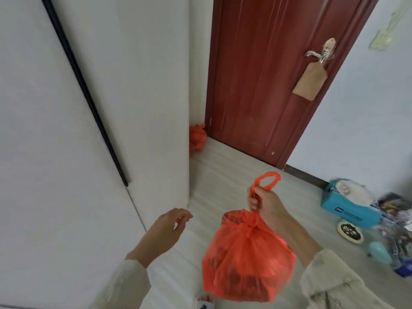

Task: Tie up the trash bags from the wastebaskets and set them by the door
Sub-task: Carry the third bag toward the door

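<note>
A thin, crinkled orange plastic trash bag [247, 259], bulging and round, hangs from the right hand [265, 202], whose fingers curl tightly round its knotted neck; a handle loop sticks up above the fist. The left hand [166, 228] floats to its left, palm down, fingers loosely relaxed, holding nothing. Far ahead of the left hand, a second orange bag [196, 139] sits on the pale floor [225, 175] beside the reddish-brown wooden door [256, 85].

Bare floor [225, 175] runs to the door [263, 74]; clutter [365, 215] crowds the right.
</note>
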